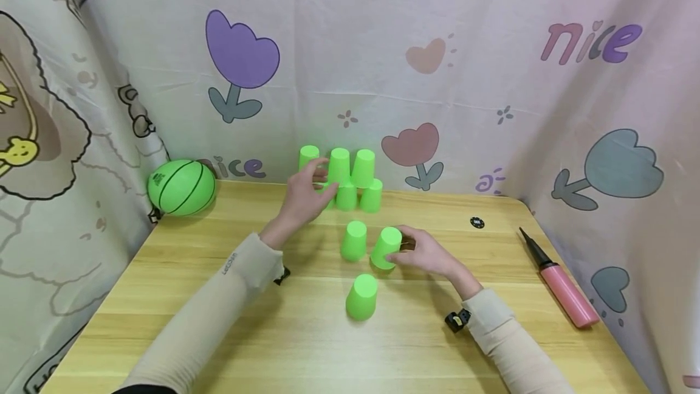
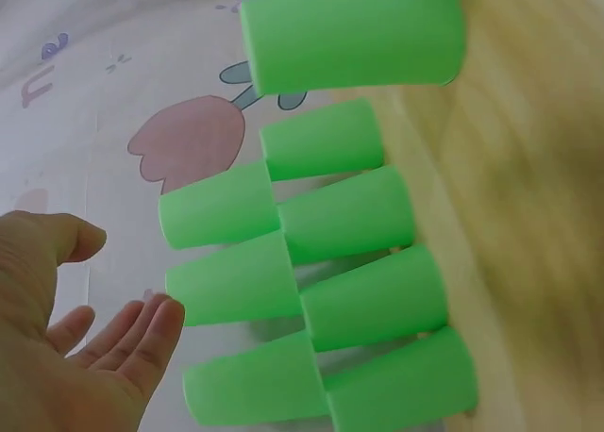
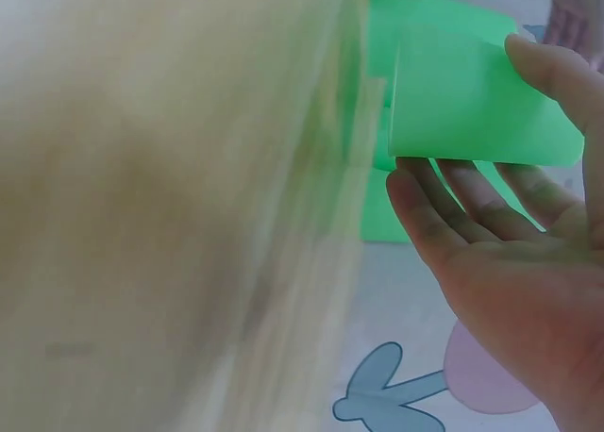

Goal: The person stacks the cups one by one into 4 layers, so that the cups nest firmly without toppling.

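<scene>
Green cups stand upside down in a two-row stack at the back of the table: several below, three on top, among them an upper middle cup [image 1: 339, 166]. My left hand [image 1: 307, 194] is beside the stack's left part, fingers spread and holding nothing; in the left wrist view its fingertips [image 2: 170, 314] overlap an upper cup [image 2: 231, 281]. My right hand [image 1: 429, 252] holds a green cup [image 1: 387, 248] between thumb and fingers, also seen as the near cup [image 3: 481, 97] in the right wrist view. Two single cups stand closer by, one left of it [image 1: 354, 241] and one in front [image 1: 361, 298].
A green ball [image 1: 182, 188] lies at the table's back left corner. Toward the right are a small black disc [image 1: 477, 222] and a pink hand pump [image 1: 566, 293] with a black nozzle. A printed curtain [image 1: 339, 35] hangs behind the table [image 1: 219, 333].
</scene>
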`<state>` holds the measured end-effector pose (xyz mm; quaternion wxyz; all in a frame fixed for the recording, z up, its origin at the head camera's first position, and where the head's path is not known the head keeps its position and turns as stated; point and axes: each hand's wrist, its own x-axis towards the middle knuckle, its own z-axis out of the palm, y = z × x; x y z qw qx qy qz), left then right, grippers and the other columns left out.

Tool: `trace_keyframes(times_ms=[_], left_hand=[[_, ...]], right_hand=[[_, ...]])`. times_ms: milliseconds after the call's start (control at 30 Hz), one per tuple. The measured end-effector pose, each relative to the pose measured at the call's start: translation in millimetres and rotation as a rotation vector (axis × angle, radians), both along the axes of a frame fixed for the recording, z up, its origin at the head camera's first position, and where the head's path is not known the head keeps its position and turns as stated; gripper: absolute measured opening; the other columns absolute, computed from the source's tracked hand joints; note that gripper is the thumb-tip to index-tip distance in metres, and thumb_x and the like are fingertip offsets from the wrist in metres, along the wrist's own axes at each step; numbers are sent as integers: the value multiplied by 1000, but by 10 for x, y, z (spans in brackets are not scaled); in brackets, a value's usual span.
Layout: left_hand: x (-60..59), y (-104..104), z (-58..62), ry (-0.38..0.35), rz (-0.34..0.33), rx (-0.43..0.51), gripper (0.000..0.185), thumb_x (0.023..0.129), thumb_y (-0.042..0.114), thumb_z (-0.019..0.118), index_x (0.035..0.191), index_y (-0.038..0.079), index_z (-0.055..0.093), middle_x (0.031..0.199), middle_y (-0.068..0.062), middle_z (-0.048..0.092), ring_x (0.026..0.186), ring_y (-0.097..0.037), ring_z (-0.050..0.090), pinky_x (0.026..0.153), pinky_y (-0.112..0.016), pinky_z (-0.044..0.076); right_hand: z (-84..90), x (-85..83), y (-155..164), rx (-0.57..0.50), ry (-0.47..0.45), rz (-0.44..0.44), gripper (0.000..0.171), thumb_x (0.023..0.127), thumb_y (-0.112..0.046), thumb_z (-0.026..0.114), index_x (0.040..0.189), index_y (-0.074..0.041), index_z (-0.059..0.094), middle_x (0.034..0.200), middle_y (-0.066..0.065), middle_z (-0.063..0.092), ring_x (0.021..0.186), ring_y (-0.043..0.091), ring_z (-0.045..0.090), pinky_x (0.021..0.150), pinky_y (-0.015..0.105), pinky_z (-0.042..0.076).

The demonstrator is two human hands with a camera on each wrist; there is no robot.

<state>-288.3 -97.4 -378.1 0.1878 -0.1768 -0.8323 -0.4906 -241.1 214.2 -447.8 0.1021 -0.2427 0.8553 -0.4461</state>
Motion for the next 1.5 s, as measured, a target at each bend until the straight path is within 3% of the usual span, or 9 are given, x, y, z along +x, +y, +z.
trace_keyframes(times_ms=[367, 633, 833, 1033, 1300, 1500], left_hand=[[471, -191, -301, -87, -137, 35, 49, 93, 11, 78, 138, 4, 60, 115, -20, 74, 107, -37, 74, 92, -42, 65], [753, -203, -479, -147, -266, 9, 48, 94, 15, 80, 137, 7, 62, 119, -17, 74, 110, -38, 73, 95, -41, 64], [886, -185, -611, -200, -413, -8, 54, 93, 15, 80, 141, 3, 59, 123, -22, 72, 114, -42, 71, 101, -43, 62], [995, -181, -711, -227, -530, -60, 55, 94, 20, 80, 142, 5, 58, 127, -25, 71, 118, -44, 69, 104, -43, 60], [1113, -122, -816, -298, -647, -116, 62, 93, 24, 81, 147, 8, 55, 137, -22, 67, 125, -42, 66, 110, -46, 57], [1185, -68, -856, -302, -684, -112, 68, 89, 21, 86, 148, 7, 55, 138, -12, 69, 124, -32, 69, 112, -44, 55]], right_hand=[[256, -131, -6, -74, 63, -70, 57, 90, -17, 83, 141, -4, 61, 122, 13, 73, 112, 29, 72, 96, 26, 61], [534, -330, -69, -92, 95, -108, 56, 93, -20, 81, 143, -9, 60, 126, 14, 72, 117, 34, 70, 97, 34, 62], [812, -483, -169, -101, 173, -137, 52, 94, -21, 81, 141, -7, 63, 128, 17, 72, 117, 34, 71, 99, 42, 62], [1040, -651, -280, -103, 210, -187, 50, 95, -29, 79, 139, -11, 64, 126, 13, 73, 117, 29, 70, 95, 38, 61], [1221, -876, -468, -116, 233, -239, 51, 95, -37, 79, 137, -13, 65, 122, 11, 73, 115, 25, 69, 100, 40, 58], [1332, -1002, -624, -109, 222, -260, 46, 95, -37, 79, 131, -12, 67, 121, 11, 72, 113, 25, 68, 99, 40, 56]])
